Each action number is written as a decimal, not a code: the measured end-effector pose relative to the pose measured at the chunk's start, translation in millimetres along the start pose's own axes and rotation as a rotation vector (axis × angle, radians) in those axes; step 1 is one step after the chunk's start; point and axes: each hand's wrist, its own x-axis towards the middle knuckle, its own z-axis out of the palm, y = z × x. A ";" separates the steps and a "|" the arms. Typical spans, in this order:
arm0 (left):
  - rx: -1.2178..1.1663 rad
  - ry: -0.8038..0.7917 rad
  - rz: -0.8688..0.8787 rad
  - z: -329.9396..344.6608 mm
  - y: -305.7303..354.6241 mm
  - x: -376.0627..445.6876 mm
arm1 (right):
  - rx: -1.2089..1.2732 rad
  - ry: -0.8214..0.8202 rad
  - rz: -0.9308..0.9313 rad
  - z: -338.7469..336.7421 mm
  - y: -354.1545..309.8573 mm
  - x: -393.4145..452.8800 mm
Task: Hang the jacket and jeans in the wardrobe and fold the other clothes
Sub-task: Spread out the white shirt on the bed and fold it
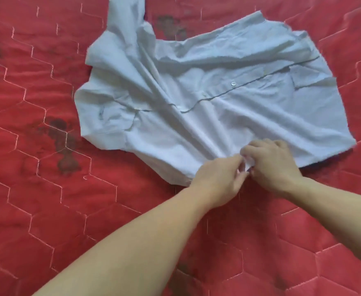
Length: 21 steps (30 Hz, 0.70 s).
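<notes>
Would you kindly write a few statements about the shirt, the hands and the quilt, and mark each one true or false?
1. The shirt lies spread on a red quilt. True.
2. Both hands pinch the shirt's near edge. True: the left hand and right hand meet there.
3. The shirt is neatly folded into a square. False: it lies open and wrinkled.
4. The left hand rests on the quilt, away from the shirt. False: its grip is on the shirt's edge.
5. A button shows along the shirt's front. True.
6. The quilt is plain blue. False: it is red with stitched hexagons.
</notes>
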 end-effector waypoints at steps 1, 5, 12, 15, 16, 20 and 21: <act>0.094 0.022 0.023 3.4 -4.2 -1.0 | -0.011 -0.023 -0.012 -1.8 14.9 -1.0; 0.483 0.052 -0.070 -4.1 -43.7 2.0 | -0.055 -0.012 0.186 -21.9 70.0 -3.6; 0.188 0.156 -0.160 -11.1 -32.1 20.0 | -0.070 0.031 0.063 5.4 25.5 -24.8; -0.078 0.061 -0.095 -4.4 1.1 26.8 | 0.051 0.003 0.041 17.6 10.3 -26.9; -0.122 0.026 -0.072 -0.6 8.5 26.1 | 0.195 -0.011 0.151 14.5 12.6 -23.5; -0.107 -0.085 -0.054 5.8 -4.8 14.9 | 0.579 -0.056 0.443 -5.2 52.4 -7.9; -0.015 -0.094 -0.029 4.6 -12.8 10.4 | 0.576 -0.026 0.491 -13.0 63.7 -4.7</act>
